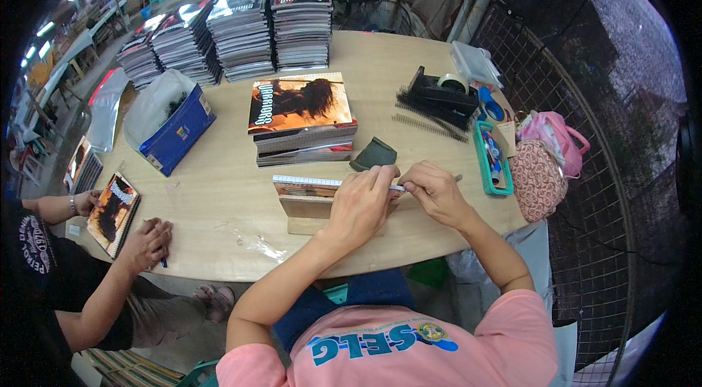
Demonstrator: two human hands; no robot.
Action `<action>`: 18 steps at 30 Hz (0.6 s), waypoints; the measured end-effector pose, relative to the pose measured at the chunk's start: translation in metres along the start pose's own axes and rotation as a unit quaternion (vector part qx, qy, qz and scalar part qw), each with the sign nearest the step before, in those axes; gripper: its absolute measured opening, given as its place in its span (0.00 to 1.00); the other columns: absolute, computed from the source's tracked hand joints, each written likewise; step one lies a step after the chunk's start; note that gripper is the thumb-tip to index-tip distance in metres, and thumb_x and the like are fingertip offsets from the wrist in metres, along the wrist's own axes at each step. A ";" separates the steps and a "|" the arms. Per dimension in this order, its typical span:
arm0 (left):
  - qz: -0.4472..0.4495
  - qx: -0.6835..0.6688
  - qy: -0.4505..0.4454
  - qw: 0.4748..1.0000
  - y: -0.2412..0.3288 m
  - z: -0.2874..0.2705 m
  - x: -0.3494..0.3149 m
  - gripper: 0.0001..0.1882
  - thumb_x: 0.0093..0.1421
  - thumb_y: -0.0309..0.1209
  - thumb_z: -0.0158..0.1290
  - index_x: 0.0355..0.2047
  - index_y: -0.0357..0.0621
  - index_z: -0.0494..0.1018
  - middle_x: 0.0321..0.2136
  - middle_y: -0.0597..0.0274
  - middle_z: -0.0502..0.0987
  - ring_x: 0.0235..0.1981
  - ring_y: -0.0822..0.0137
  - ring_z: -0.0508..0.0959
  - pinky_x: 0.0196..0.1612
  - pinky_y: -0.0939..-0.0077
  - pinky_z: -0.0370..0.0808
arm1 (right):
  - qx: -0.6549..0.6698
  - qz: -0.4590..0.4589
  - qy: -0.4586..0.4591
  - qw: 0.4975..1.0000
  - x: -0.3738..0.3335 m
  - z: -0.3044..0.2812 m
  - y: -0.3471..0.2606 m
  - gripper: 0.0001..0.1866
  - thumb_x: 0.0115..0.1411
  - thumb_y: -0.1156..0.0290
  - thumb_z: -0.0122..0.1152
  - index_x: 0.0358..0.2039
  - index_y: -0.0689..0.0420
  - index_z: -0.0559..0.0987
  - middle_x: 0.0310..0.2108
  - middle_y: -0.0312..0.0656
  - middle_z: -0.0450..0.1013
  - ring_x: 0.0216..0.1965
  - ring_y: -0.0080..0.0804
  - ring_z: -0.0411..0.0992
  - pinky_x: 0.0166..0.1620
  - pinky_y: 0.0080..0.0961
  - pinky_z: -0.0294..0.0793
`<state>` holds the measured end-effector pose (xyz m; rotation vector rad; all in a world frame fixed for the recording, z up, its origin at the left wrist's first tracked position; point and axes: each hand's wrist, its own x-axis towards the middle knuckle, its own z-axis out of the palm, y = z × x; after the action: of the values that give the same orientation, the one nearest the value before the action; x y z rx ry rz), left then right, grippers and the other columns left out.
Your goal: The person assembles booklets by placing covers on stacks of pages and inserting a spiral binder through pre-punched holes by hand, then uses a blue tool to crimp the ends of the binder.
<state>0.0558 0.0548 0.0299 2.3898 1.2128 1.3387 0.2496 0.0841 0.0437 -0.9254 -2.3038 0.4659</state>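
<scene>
A notebook point(311, 186) stands on its edge in a wooden holder point(300, 208), with a row of punched holes along its top. My left hand point(363, 200) is closed at the right end of that top edge, fingertips pinched on it. Close beside it, my right hand point(439, 193) pinches at the same corner. A thin grey tip shows past its fingers, but what they hold is mostly hidden. Just beyond my hands lies a dark green piece of material point(374, 154). Behind it sits a stack of notebooks point(301, 105) with orange covers.
Tall notebook stacks point(303, 25) line the far left. A blue box point(179, 131), black tape dispenser point(444, 98), dark wire coils point(430, 127), green tray point(482, 134) and pink patterned pouch point(537, 175) lie around the table. At left, a co-worker's hands point(146, 244) handle a spiral notebook point(115, 213).
</scene>
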 end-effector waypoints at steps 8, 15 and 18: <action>0.016 0.024 0.010 1.000 -0.002 0.002 -0.003 0.14 0.54 0.32 0.56 0.40 0.45 0.68 0.29 0.58 0.72 0.30 0.57 0.74 0.33 0.63 0.67 | -0.004 -0.082 -0.051 0.995 0.019 -0.009 0.012 0.15 0.57 0.63 0.58 0.37 0.62 0.77 0.35 0.49 0.73 0.40 0.48 0.71 0.44 0.35 0.71; -0.022 0.142 -0.045 0.989 0.009 0.021 0.003 0.12 0.53 0.40 0.57 0.37 0.53 0.72 0.33 0.65 0.71 0.33 0.63 0.73 0.37 0.65 0.65 | -0.133 0.113 -0.208 0.962 0.063 0.063 0.100 0.26 0.51 0.65 0.60 0.52 0.58 0.72 0.48 0.61 0.67 0.48 0.59 0.69 0.50 0.43 0.70; -0.035 0.126 0.030 0.991 0.012 0.010 0.005 0.12 0.52 0.41 0.57 0.34 0.52 0.73 0.33 0.66 0.72 0.34 0.64 0.73 0.45 0.60 0.64 | -0.222 0.064 -0.202 0.952 0.060 0.053 0.099 0.30 0.52 0.63 0.61 0.55 0.61 0.69 0.50 0.61 0.67 0.49 0.55 0.70 0.49 0.39 0.72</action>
<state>0.0713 0.0528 0.0330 2.4569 1.5520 1.3141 0.2301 0.1903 -0.0233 -1.2987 -2.8015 0.2002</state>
